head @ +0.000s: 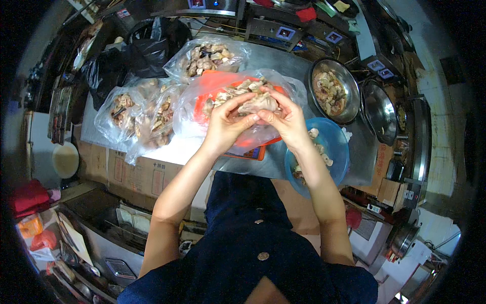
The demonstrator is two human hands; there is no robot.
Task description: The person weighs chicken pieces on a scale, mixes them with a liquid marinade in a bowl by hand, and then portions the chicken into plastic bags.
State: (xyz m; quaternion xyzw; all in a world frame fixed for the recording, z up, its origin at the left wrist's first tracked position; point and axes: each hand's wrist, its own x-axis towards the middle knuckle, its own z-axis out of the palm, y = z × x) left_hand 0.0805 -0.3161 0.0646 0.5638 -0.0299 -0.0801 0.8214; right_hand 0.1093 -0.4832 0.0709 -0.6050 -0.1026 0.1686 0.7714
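Both my left hand (231, 119) and my right hand (283, 114) grip a pale chunk of food, likely meat (258, 103), between fingers and thumbs. Below them a clear plastic bag (186, 110) lies open on an orange-red tray or basin (200, 102), with more pale pieces (224, 97) inside. An orange digital scale (252, 153) shows under its near edge. Under my right forearm is a blue plastic basin (340, 152) with several pieces in it. Further right, a steel bowl (353, 95) holds more pieces in brownish liquid.
Filled clear bags (121, 110), (163, 114) lie left on the metal table (273, 57); another bag (207, 60) lies at the back. Black plastic bags (146, 57) stand back left. An emptier steel bowl (379, 112) is far right. Cardboard (144, 174) hangs along the table's near side.
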